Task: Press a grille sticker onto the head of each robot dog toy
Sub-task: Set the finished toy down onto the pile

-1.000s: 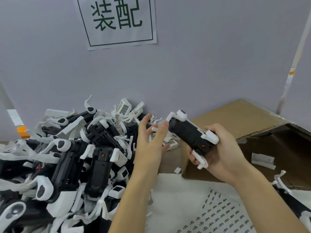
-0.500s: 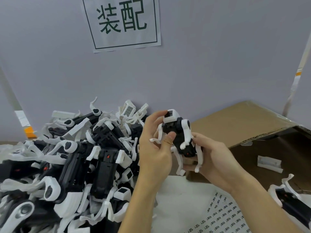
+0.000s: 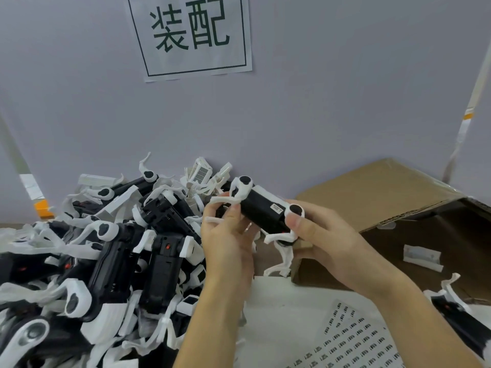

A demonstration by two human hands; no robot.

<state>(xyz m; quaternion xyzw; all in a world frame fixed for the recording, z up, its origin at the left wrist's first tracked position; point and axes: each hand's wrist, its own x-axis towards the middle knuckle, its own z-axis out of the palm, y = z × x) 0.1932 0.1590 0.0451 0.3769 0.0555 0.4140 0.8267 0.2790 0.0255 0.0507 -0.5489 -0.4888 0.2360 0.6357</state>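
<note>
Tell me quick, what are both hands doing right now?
Left hand: fingers curled round the front end of the robot dog toy, by its white legs.
Right hand: grips the same toy's rear end, thumb on its hip.

Black-and-white toy dog (image 3: 265,211); brown cardboard box (image 3: 372,192).

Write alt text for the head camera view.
Two hands, left hand and right hand, hold a black-and-white robot dog toy above a sticker sheet, beside a toy pile and a cardboard box.
</note>
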